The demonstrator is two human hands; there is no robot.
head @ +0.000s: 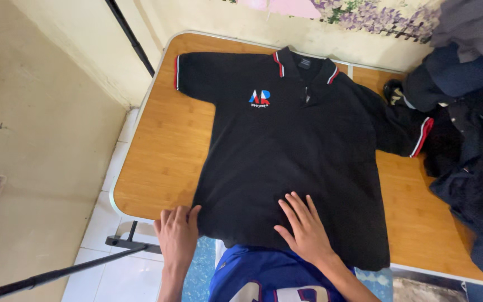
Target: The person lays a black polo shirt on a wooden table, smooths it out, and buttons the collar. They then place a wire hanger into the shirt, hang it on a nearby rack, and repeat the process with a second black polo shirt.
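Observation:
A black polo shirt lies flat, front up, on a wooden table. It has red and white trim on the collar and sleeve cuffs and a small red, white and blue chest emblem. My left hand rests at the table's near edge, fingers touching the shirt's lower left hem. My right hand lies flat, fingers spread, on the lower middle of the shirt. Neither hand holds anything.
A pile of dark clothes covers the table's right side. A beige wall runs along the left, with a black pole leaning there. Below lie white floor tiles and black tripod legs. I wear a blue jersey.

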